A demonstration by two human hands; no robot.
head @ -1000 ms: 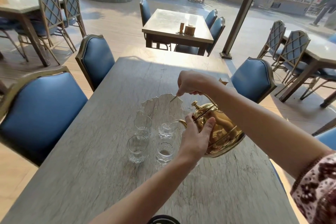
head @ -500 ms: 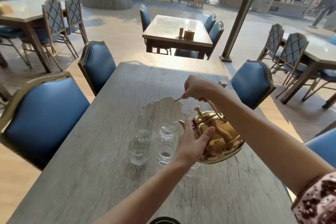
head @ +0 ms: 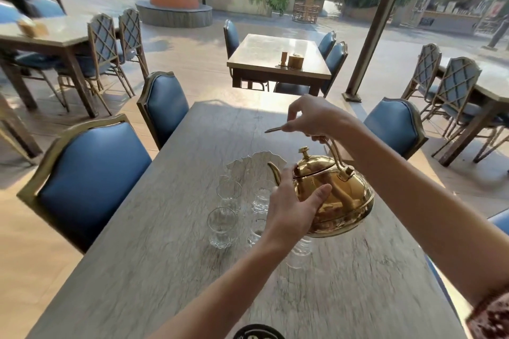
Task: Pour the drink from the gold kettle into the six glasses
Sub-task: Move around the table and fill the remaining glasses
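A shiny gold kettle (head: 340, 195) hangs above the grey table (head: 165, 242), its curved spout pointing left over a group of clear glasses. My right hand (head: 314, 117) grips the kettle's thin handle from above. My left hand (head: 293, 209) presses against the kettle's left side, below the lid. Clear glasses stand on the table: one front left (head: 221, 227), one behind it (head: 229, 194), one partly behind my left hand (head: 261, 195), another under the kettle (head: 298, 254). The rest are hidden by my hand and the kettle. No stream of drink is visible.
A scalloped clear glass tray (head: 248, 164) lies behind the glasses. Blue padded chairs stand at the table's left (head: 93, 181) and right (head: 394, 124). A dark round object (head: 257, 332) sits at the near edge. Other tables and chairs fill the patio beyond.
The kettle has tipped back toward level, its spout rising. My right hand has lifted the handle higher. The view has tilted up a little.
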